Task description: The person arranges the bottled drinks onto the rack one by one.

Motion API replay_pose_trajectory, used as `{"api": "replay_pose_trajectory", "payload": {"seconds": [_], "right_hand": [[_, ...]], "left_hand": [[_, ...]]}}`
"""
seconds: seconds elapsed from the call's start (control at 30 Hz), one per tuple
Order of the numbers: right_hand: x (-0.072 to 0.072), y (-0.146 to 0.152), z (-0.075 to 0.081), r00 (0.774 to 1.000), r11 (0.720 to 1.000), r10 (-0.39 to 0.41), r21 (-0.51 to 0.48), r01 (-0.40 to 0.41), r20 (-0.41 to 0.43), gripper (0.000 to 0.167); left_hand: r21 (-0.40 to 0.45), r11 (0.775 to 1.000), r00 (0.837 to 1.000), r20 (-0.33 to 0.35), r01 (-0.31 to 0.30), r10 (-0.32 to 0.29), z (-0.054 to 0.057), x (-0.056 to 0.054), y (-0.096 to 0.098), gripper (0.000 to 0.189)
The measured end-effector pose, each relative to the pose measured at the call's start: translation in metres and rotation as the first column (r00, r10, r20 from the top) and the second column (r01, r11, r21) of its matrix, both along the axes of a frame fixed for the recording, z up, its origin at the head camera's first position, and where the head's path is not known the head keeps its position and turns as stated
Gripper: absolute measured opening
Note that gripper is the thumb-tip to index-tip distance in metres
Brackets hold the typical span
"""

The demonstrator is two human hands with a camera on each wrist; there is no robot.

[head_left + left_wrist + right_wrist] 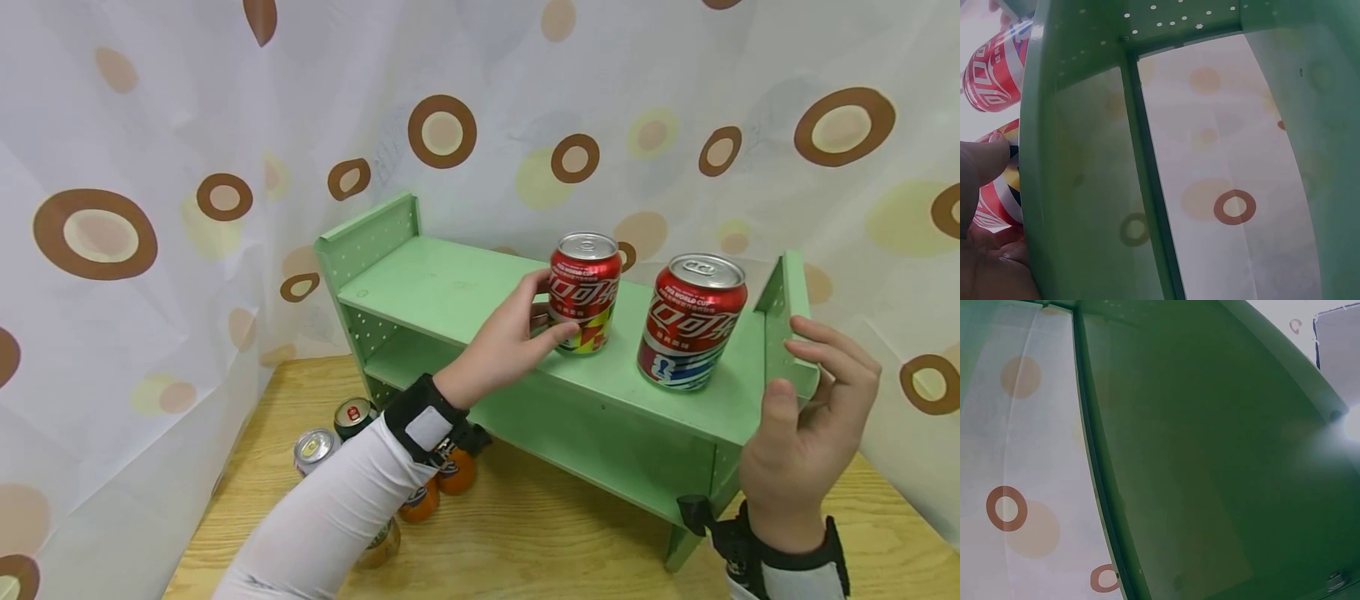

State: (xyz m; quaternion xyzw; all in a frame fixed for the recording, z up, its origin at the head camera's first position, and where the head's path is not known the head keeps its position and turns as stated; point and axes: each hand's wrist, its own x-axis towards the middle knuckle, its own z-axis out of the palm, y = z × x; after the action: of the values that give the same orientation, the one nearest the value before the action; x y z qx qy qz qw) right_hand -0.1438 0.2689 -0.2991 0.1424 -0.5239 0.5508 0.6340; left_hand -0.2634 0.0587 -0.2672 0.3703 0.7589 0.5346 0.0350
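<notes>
On the top board of a green two-tier shelf (465, 287) stand two red cola cans. My left hand (517, 329) holds the left cola can (587, 283), thumb across its front and fingers around its left side. In the left wrist view, the thumb (991, 156) overlaps that can beyond the shelf's edge. The other cola can (693, 321) stands upright, a little apart to its right. My right hand (810, 433) holds the raised right end panel (787, 308), fingertips over its top edge and thumb by its front. Only shelf surfaces and the wall covering show in the right wrist view.
Several drink cans stand on the wooden table (570, 533) left of the shelf, partly behind my left arm, including a silver-topped can (315, 447), a dark can (354, 414) and an orange can (456, 473). A patterned sheet (480, 67) hangs behind the shelf.
</notes>
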Motion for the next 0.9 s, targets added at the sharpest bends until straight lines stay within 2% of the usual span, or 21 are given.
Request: {"api": "replay_pose_trajectory", "payload": {"seconds": [0.9], "right_hand": [[0.0006, -0.0018, 0.0005, 1.000, 1.000, -0.007, -0.013, 0.007, -0.004, 0.041]], "left_hand": [[-0.052, 0.997, 0.998, -0.034, 0.049, -0.051, -0.0011, 0.0006, 0.0042, 0.068]]}}
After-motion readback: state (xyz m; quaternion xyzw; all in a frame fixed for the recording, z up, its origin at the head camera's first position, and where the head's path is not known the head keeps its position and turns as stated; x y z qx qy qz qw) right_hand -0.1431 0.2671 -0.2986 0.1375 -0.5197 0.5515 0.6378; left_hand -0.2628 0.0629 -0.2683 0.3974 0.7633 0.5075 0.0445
